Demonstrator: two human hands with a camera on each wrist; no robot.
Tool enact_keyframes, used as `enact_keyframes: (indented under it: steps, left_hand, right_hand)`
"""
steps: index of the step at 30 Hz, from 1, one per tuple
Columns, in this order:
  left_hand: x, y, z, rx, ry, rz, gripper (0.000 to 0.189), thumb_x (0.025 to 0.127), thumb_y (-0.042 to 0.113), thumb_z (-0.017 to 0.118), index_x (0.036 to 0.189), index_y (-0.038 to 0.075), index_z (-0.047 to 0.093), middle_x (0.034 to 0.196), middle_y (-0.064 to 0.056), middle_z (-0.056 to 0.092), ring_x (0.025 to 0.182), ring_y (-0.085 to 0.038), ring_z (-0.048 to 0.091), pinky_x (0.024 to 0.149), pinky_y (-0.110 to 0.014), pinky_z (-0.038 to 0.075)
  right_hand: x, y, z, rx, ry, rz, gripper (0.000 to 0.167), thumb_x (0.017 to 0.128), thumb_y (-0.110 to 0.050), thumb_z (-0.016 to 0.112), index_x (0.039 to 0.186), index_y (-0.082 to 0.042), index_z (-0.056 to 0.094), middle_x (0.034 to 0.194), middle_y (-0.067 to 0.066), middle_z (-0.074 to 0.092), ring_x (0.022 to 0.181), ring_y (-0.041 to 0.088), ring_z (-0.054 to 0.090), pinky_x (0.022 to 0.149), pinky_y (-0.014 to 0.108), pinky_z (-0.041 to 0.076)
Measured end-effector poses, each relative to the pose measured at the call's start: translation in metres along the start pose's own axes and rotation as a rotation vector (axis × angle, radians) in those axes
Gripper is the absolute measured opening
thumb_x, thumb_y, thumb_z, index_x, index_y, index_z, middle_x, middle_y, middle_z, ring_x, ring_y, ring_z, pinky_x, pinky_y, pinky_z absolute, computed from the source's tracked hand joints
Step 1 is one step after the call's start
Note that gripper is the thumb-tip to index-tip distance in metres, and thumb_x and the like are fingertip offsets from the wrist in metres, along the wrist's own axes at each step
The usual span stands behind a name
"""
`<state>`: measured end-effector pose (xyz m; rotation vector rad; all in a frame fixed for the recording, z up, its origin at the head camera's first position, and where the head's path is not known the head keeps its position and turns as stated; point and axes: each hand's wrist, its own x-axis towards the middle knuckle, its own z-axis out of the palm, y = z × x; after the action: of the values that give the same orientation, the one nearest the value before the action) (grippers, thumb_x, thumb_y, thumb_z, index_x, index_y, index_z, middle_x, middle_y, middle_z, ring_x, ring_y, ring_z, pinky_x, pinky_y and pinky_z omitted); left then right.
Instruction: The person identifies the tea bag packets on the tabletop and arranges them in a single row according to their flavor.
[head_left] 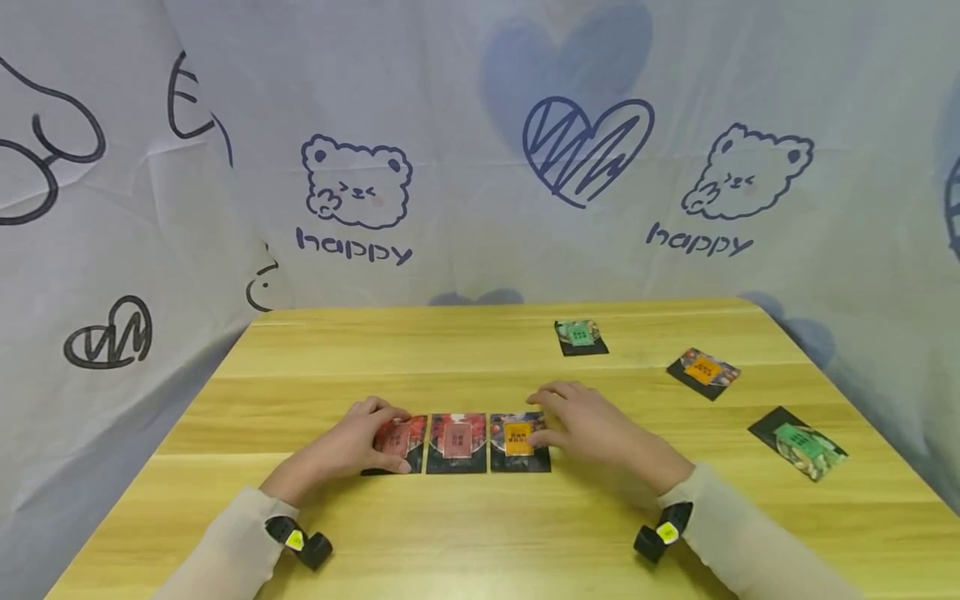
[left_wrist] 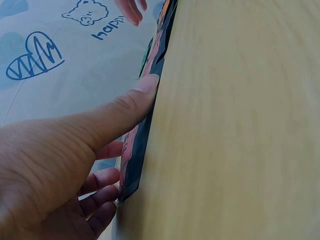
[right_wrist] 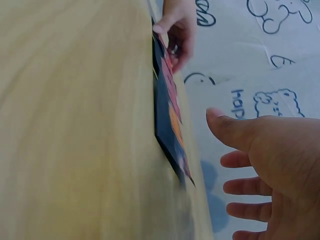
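Three small flat packets with black lower ends lie side by side in a row. My left hand (head_left: 348,440) holds the leftmost red packet (head_left: 399,438) across its width, thumb at the near edge and fingers at the far edge. Beside it is another red packet (head_left: 458,442), untouched. At the row's right end lies an orange-labelled packet (head_left: 513,443). My right hand (head_left: 588,423) hovers just over that packet's right edge, fingers loosely spread. In the right wrist view a gap shows between the right thumb (right_wrist: 225,125) and the packets.
Farther back is a green-labelled packet (head_left: 581,337). To the right lie another orange-labelled packet (head_left: 704,372) and, nearer, a tilted green-labelled packet (head_left: 799,443). The wooden table (head_left: 465,533) meets a printed white cloth (head_left: 465,200) behind it.
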<state>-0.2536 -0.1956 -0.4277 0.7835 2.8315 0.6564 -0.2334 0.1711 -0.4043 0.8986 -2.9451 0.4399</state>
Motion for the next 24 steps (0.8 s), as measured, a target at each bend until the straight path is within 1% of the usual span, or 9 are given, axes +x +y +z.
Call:
enact_keyframes:
  steps: [3,6,10,16,24]
  left_hand:
    - [-0.002,0.000,0.000,-0.002,0.001,0.002,0.079,0.075,0.051,0.081,0.137,0.010,0.055,0.122,-0.008,0.047,0.106,-0.026,0.043,0.087,-0.046,0.042]
    - [-0.004,0.001,-0.001,-0.002,-0.002,0.007,0.079,0.075,0.051,0.081,0.137,0.010,0.055,0.122,-0.009,0.047,0.106,-0.027,0.043,0.086,-0.047,0.042]
    - [-0.002,0.000,0.000,0.000,-0.005,0.008,0.079,0.075,0.053,0.079,0.138,0.011,0.054,0.123,-0.009,0.047,0.107,-0.027,0.043,0.087,-0.047,0.042]
    - [-0.001,-0.002,0.000,-0.001,-0.001,0.002,0.081,0.075,0.054,0.079,0.138,0.012,0.054,0.123,-0.007,0.047,0.107,-0.026,0.042,0.087,-0.047,0.042]
    - [-0.001,-0.001,-0.001,-0.001,-0.002,0.001,0.079,0.075,0.054,0.079,0.138,0.012,0.054,0.123,-0.008,0.047,0.107,-0.026,0.042,0.088,-0.047,0.042]
  right_hand:
    - [-0.004,0.010,-0.004,0.015,0.015,0.018,0.061,0.092,-0.049,0.062,0.139,-0.012,0.053,0.139,0.012,0.050,0.128,0.034,0.046,0.104,0.055,0.033]
    - [-0.009,0.024,-0.009,0.018,0.036,0.027,0.059,0.093,-0.049,0.061,0.139,-0.012,0.054,0.138,0.013,0.051,0.127,0.035,0.047,0.103,0.055,0.035]
    - [-0.017,0.046,-0.016,-0.014,0.057,0.045,0.058,0.094,-0.048,0.061,0.139,-0.012,0.055,0.137,0.016,0.051,0.125,0.039,0.047,0.101,0.057,0.036]
    - [-0.029,0.070,-0.028,-0.053,0.064,0.111,0.061,0.094,-0.048,0.061,0.142,-0.011,0.052,0.141,0.022,0.046,0.128,0.046,0.041,0.102,0.063,0.030]
    - [-0.043,0.100,-0.041,-0.065,0.060,0.191,0.063,0.095,-0.044,0.061,0.144,-0.006,0.048,0.141,0.027,0.044,0.126,0.051,0.041,0.098,0.065,0.033]
